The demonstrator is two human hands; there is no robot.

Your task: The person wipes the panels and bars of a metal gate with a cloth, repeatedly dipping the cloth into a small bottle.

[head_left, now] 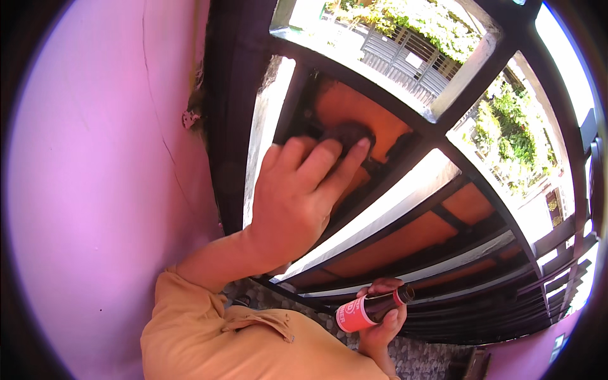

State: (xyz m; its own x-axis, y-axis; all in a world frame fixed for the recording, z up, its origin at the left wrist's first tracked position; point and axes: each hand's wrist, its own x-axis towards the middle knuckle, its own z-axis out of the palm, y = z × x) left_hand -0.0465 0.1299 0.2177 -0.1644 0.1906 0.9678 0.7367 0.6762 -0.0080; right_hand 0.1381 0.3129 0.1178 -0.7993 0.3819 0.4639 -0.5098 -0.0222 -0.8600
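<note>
My left hand (294, 196) reaches up from the lower left with bent fingers closed on a dark, rounded pad (349, 134). The pad touches an orange panel (345, 104) set in a dark frame. Uneven black patches cover parts of that panel. Whether the pad is a sponge or a bunched cloth, I cannot tell. Lower down, my right hand (387, 326) is wrapped round a brown glass bottle (379, 307) with a red label. The bottle is tilted, its uncapped mouth toward the right. Its contents are hidden.
A pink wall (95, 190) with a long crack rises close on the left. The dark slatted gate (437, 136) curves away to the right, with more orange panels (405, 240) below. Through its openings show a grey gate (405, 57) and leafy plants (516, 130). Patterned paving (430, 358) lies underneath.
</note>
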